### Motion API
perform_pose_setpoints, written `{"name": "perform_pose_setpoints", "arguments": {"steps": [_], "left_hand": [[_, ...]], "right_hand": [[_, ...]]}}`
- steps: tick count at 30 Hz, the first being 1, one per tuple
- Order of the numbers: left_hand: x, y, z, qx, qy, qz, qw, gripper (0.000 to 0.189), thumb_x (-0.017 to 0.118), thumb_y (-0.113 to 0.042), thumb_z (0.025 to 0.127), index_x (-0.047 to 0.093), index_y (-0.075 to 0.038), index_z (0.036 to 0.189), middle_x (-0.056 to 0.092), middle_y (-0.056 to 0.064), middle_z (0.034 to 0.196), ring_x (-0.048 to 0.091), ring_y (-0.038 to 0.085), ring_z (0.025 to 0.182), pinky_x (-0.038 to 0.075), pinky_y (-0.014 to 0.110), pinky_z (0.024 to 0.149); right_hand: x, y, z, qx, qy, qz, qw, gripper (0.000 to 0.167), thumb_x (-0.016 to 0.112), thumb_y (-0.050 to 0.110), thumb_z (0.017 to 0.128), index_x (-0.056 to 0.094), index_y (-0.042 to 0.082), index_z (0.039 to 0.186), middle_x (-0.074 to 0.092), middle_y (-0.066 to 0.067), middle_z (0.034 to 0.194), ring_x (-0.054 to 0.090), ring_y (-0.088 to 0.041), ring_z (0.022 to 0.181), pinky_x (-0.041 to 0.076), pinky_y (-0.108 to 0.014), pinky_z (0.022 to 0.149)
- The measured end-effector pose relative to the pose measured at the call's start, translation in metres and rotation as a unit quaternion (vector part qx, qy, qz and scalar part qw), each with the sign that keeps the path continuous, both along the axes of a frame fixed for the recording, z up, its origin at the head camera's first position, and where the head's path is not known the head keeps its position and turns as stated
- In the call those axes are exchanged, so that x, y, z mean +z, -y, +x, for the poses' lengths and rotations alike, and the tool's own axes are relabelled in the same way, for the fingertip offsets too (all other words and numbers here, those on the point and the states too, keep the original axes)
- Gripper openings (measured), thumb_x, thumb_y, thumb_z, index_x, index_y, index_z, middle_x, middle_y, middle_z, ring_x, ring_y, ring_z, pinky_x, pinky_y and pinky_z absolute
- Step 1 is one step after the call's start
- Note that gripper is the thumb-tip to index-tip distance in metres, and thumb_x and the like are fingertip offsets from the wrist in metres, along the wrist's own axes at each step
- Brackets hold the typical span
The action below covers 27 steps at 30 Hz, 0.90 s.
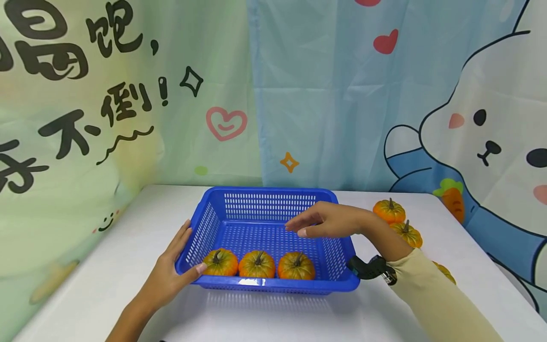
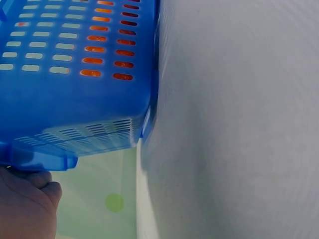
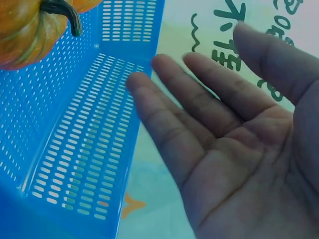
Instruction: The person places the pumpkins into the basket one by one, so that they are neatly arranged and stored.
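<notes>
A blue plastic basket [image 1: 273,284] with slotted walls stands on the white table. Three small orange-green pumpkins line its front side inside: a left pumpkin [image 1: 221,262], a middle pumpkin [image 1: 257,264] and a right pumpkin [image 1: 297,266]. My left hand [image 1: 168,273] holds the basket's front left corner, thumb over the rim near the left pumpkin, fingers along the outer left side. Over the basket's right half hovers my right hand [image 1: 329,220], palm down. In the right wrist view its fingers [image 3: 174,129] are relaxed and apart, with nothing between them.
On the table [image 1: 107,285], right of the basket, lie a far pumpkin [image 1: 389,211], another pumpkin [image 1: 408,233] against it and a third pumpkin [image 1: 445,272], partly hidden by the right sleeve [image 1: 431,294]. A printed curtain [image 1: 299,95] hangs behind the table.
</notes>
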<state>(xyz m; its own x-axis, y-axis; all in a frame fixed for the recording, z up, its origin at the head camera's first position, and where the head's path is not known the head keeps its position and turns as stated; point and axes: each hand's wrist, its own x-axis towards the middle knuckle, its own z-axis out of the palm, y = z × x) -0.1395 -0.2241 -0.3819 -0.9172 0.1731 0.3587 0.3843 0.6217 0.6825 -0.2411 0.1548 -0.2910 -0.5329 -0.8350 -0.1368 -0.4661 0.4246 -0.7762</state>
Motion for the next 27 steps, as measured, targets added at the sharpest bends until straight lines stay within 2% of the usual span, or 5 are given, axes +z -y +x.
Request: {"name": "perform_pose_setpoints", "arguments": {"steps": [12, 17, 22, 27], "left_hand": [[-0.001, 0.001, -0.002, 0.0, 0.004, 0.001, 1.0, 0.085, 0.069, -0.029, 0.085, 0.026, 0.002, 0.151, 0.014, 0.003, 0.162, 0.02, 0.042, 0.142, 0.028, 0.062, 0.104], [-0.002, 0.001, -0.002, 0.002, 0.005, 0.001, 1.0, 0.085, 0.068, -0.03, 0.086, 0.026, 0.002, 0.152, 0.013, 0.002, 0.162, 0.02, 0.042, 0.142, 0.028, 0.062, 0.104], [-0.002, 0.0, -0.002, 0.002, 0.005, 0.0, 1.0, 0.084, 0.068, -0.029, 0.086, 0.026, 0.002, 0.151, 0.014, 0.004, 0.162, 0.021, 0.043, 0.142, 0.029, 0.062, 0.103], [-0.001, 0.0, -0.002, 0.002, 0.005, 0.001, 1.0, 0.084, 0.069, -0.028, 0.085, 0.026, 0.002, 0.151, 0.013, 0.003, 0.162, 0.021, 0.042, 0.142, 0.029, 0.062, 0.104]], "right_hand": [[0.003, -0.017, 0.007, -0.033, -0.063, -0.048, 0.9963, 0.034, 0.055, 0.02, 0.1, 0.063, 0.006, 0.129, 0.065, -0.005, 0.125, 0.059, -0.026, 0.118, 0.05, -0.036, 0.093], [0.002, -0.025, 0.011, -0.051, -0.058, -0.061, 0.9952, 0.035, 0.056, 0.019, 0.099, 0.062, 0.005, 0.131, 0.064, -0.006, 0.125, 0.059, -0.024, 0.117, 0.05, -0.034, 0.092], [0.0, -0.035, 0.014, -0.066, -0.064, -0.065, 0.9937, 0.034, 0.055, 0.018, 0.1, 0.062, 0.005, 0.13, 0.065, -0.006, 0.124, 0.059, -0.026, 0.117, 0.05, -0.037, 0.093], [0.0, -0.043, 0.022, -0.118, -0.052, -0.05, 0.9904, 0.033, 0.057, 0.025, 0.099, 0.065, 0.011, 0.128, 0.066, -0.003, 0.123, 0.059, -0.025, 0.117, 0.049, -0.043, 0.094]]}}
